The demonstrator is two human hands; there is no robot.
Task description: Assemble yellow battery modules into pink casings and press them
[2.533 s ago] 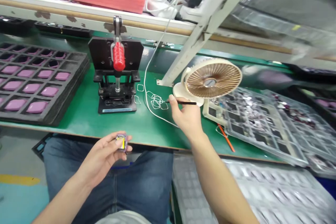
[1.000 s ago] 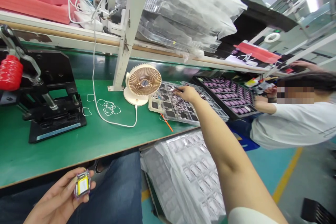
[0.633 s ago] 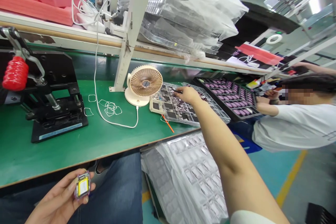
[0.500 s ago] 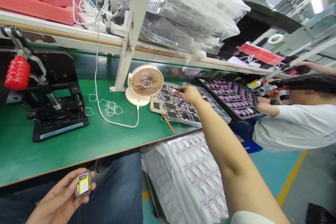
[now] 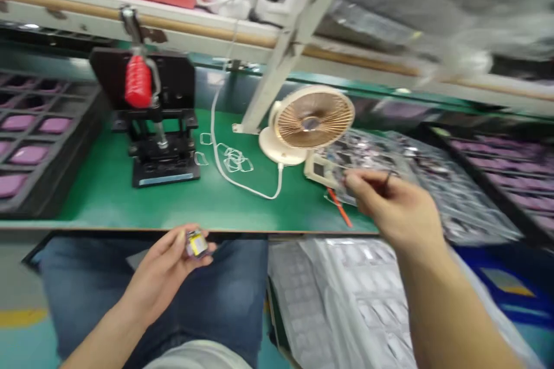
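My left hand (image 5: 167, 265) is closed around a small square electronic module (image 5: 197, 244) with a yellow-edged white patch on its face and a purple rim. It holds the module above my lap, just in front of the bench edge. My right hand (image 5: 400, 207) is raised over the bench's right side with thumb and fingers pinched together. Something small and dark shows at its fingers, too blurred to name. Below and behind that hand lie clear plastic trays (image 5: 459, 190) of small parts. An orange stick (image 5: 340, 207) lies left of the hand.
A beige fan (image 5: 314, 118) stands mid-bench, its white cable (image 5: 249, 189) looping near thin white gaskets (image 5: 234, 158). Leftward are a black hand press (image 5: 162, 150) with a red handle and a black tray (image 5: 64, 155) of purple pieces. Stacked clear trays (image 5: 372, 288) sit below the bench edge.
The view has swung left, bringing the black tray at left into sight. My right hand has drawn back from the parts trays toward me. My left hand still holds the module.
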